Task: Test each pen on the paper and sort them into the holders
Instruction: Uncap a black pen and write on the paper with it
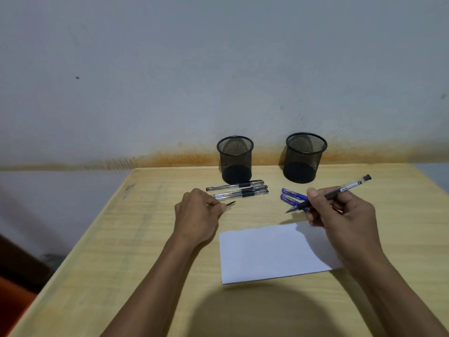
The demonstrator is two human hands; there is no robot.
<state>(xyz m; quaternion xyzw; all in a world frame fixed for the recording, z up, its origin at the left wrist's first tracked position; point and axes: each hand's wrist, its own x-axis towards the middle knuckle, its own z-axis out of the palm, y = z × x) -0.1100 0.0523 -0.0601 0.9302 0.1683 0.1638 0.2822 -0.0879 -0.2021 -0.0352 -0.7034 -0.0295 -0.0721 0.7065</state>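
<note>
My right hand (340, 210) grips an uncapped black pen (347, 188), tip pointing left and hovering above the table just beyond the white paper (269, 254). My left hand (196, 212) pinches a small dark pen cap (230, 203) between thumb and fingers. Three clear black pens (240, 189) lie side by side in front of the left mesh holder (235, 159). Two blue pens (291, 197) lie in front of the right mesh holder (303, 158), partly hidden by my right hand. Both holders look empty.
The wooden table (121, 251) ends at the wall just behind the holders. Its left edge runs diagonally, with a dark and orange object (14, 288) on the floor side beyond it.
</note>
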